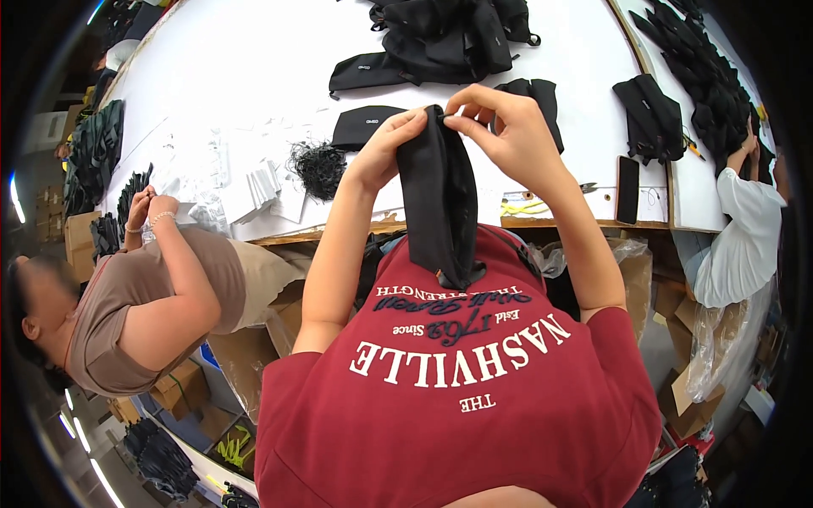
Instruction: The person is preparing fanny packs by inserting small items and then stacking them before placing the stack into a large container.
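White table (254, 68); red shirt (457, 449) with white block lettering and dark script; heaped black bags (445, 46), small white print on one; long black pouch (434, 199) hanging before the shirt, fingers (410, 127) of left hand (381, 157) and right hand (512, 127) pinching its top.

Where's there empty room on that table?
At far left, the table is bare between its edge and the black bag pile; another patch separates that pile from the black pouches further right. It's crowded left of the left hand, with white papers and black cords.
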The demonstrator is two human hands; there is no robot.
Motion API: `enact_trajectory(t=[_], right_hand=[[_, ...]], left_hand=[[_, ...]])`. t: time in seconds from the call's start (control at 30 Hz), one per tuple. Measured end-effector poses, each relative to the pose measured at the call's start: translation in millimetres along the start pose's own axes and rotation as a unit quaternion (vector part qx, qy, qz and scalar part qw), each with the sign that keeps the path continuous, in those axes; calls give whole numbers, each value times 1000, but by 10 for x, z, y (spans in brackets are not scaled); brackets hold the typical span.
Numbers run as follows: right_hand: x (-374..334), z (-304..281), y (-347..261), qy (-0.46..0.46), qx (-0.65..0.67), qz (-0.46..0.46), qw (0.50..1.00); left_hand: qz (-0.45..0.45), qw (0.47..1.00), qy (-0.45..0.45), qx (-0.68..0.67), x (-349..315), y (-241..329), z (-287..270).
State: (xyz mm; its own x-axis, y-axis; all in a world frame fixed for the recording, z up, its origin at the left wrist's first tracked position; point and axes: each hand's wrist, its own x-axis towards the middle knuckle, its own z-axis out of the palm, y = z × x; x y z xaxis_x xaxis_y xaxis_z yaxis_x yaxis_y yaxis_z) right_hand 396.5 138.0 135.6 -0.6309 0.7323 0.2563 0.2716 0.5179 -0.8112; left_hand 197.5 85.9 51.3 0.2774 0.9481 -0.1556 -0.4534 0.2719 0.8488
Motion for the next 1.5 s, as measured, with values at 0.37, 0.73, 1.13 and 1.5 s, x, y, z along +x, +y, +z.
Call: enact_trajectory(t=[0.37,0.73,1.13,1.5], right_hand=[[-285,122,-203,-174,176,-68,967],[-388,83,-138,-180,214,21,960],[-827,184,499,-125,556,405,715],[-835,127,222,-20,198,124,972]], left_hand=[[94,969,159,-166,144,350,-49],[83,969,214,-95,-66,418,-165],[265,863,146,405,-871,73,259],[160,934,243,207,-970,-97,428]])
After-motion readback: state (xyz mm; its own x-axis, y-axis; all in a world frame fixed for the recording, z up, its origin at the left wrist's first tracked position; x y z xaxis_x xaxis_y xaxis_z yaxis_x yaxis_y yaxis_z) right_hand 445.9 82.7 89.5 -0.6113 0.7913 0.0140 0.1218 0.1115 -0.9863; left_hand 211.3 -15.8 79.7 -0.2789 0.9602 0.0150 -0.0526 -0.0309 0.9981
